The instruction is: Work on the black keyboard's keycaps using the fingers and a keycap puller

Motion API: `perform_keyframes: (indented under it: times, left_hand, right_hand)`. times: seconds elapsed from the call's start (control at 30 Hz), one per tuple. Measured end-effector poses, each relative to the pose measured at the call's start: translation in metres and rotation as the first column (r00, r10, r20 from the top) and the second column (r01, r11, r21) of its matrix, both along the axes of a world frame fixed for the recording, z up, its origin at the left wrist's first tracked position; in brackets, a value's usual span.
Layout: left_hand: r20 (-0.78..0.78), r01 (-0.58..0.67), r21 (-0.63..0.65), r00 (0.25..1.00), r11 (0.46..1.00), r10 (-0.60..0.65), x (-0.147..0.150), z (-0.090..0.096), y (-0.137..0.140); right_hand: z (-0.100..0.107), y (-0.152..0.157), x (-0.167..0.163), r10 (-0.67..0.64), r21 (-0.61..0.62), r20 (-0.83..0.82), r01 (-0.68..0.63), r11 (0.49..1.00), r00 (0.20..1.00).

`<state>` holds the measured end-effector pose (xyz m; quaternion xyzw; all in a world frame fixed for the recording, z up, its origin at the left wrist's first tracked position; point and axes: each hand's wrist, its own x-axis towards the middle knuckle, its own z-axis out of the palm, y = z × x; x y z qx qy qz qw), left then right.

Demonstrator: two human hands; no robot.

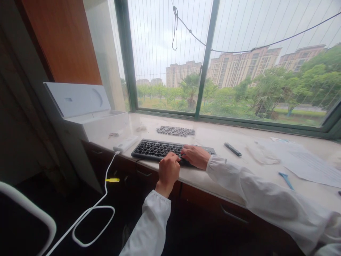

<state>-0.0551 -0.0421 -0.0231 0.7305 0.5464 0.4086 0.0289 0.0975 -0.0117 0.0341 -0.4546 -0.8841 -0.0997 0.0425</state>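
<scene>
A black keyboard [154, 148] lies on the pale counter, its surface showing a grid of dark key positions. My left hand [169, 170] is closed at its front edge, thumb and forefinger pointing in toward the keys. From the right, my right hand [196, 155] rests over the keyboard's right half, fingers bent down and drawn together. The two hands' fingertips nearly meet; whatever is between them is hidden. Behind the keyboard, rows of loose dark keycaps [175, 131] are laid out in keyboard order.
An open white box [106, 124] stands at the left, near a white power strip [126, 143] whose cable [106, 192] hangs over the edge. Rightward lie a slim dark object [232, 149], a clear plastic bag [263, 153], a blue T-shaped tool [286, 180] and papers [311, 163]. A window [170, 113] backs the counter.
</scene>
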Motion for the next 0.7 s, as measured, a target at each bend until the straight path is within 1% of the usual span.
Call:
perform_keyframes:
  times: [0.13,0.27,0.33,0.5,0.7]
  left_hand:
    - [-0.001,0.014,-0.017,1.0,1.0,-0.014,0.0,0.0,-0.001]
    - [0.006,0.023,-0.004,1.0,1.0,-0.023,-0.001,-0.001,0.0]
    - [0.013,0.012,-0.004,1.0,1.0,-0.012,0.0,0.0,-0.001]
    - [0.036,-0.019,-0.008,0.999,1.0,0.019,0.001,0.002,-0.001]
    - [0.054,-0.026,-0.033,0.998,0.999,0.027,0.002,0.003,-0.001]
  right_hand:
    - [0.004,0.003,-0.007,-0.035,0.007,0.1,0.035,0.999,0.994]
    - [0.001,0.005,-0.013,-0.02,0.065,0.233,0.005,0.998,0.972]
    - [-0.003,0.004,-0.014,-0.003,0.09,0.272,-0.022,0.996,0.962]
    - [-0.012,-0.001,-0.01,-0.002,0.124,0.247,-0.029,0.992,0.969]
    - [-0.015,-0.002,-0.008,0.013,0.139,0.227,-0.045,0.989,0.974]
